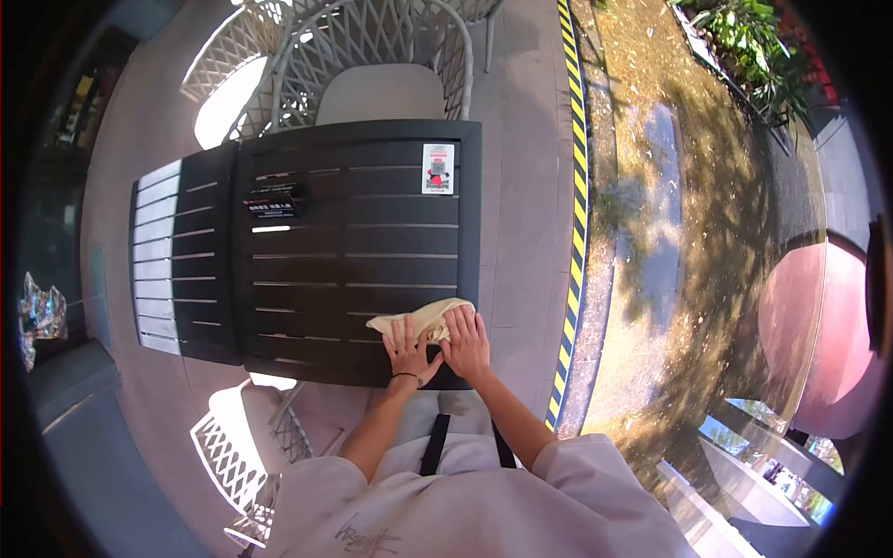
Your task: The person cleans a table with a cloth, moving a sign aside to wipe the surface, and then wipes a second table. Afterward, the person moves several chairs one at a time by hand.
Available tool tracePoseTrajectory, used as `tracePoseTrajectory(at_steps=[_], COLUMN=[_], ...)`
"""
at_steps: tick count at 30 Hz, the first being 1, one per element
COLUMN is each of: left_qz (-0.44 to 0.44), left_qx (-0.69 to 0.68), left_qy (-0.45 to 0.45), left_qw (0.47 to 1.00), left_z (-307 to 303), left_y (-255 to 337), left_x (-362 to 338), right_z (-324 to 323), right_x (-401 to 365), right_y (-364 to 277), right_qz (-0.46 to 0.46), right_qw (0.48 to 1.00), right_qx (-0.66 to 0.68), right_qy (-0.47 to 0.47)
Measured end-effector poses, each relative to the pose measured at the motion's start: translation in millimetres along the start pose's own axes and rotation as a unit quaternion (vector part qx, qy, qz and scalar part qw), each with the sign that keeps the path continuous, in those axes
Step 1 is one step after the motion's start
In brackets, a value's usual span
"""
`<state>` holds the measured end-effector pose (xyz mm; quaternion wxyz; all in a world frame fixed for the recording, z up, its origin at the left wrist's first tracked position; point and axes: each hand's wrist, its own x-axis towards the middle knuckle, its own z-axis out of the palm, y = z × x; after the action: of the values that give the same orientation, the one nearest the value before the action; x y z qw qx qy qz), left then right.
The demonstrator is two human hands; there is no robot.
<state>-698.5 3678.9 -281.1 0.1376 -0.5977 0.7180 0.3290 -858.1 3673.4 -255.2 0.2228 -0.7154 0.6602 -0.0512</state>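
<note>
A cream cloth [431, 314] lies bunched on the near right corner of a dark slatted table [298, 296]. My left hand [406, 353] presses on the cloth's near edge with its fingers stretched out. Beside it, my right hand [466, 346] rests flat on the right part of the cloth, fingers extended toward the far side. Part of the cloth is hidden under both hands. A dark band circles my left wrist.
A white card with a printed code [438, 168] lies at the table's far right, and a small black sign [272, 202] stands at its left. Woven chairs [379, 93] surround the table. A yellow-black striped edge [578, 186] runs along the right.
</note>
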Motion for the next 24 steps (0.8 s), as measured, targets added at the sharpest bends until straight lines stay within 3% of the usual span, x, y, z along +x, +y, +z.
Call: tracePoseTrajectory(at_steps=[4, 8, 11, 16, 20, 24], left_qz=[0.043, 0.059, 0.041, 0.03, -0.005, -0.123], left_qx=[-0.015, -0.03, -0.03, -0.063, -0.069, -0.138], left_qy=[0.123, 0.23, 0.227, 0.226, 0.245, 0.166], left_qw=[0.991, 0.971, 0.973, 0.972, 0.967, 0.969], left_z=[-52.1, -94.1, -114.1, -120.6, -97.9, -49.7], left_y=[26.3, 40.8, 44.4, 48.4, 60.8, 100.2], left_x=[83.7, 167.1, 199.2, 187.3, 152.9, 104.6], right_z=[-23.8, -34.2, -44.2, -47.1, -48.3, -51.1], right_x=[90.0, 183.8, 226.2, 234.2, 195.8, 168.7], right_y=[26.6, 62.9, 74.9, 76.1, 74.6, 79.4], right_qz=[0.027, -0.009, -0.041, -0.072, -0.129, -0.19], right_qw=[0.998, 0.994, 0.993, 0.993, 0.989, 0.972], right_qx=[-0.022, -0.049, -0.075, -0.076, -0.072, -0.086], right_qy=[0.044, 0.094, 0.08, 0.06, 0.002, -0.11])
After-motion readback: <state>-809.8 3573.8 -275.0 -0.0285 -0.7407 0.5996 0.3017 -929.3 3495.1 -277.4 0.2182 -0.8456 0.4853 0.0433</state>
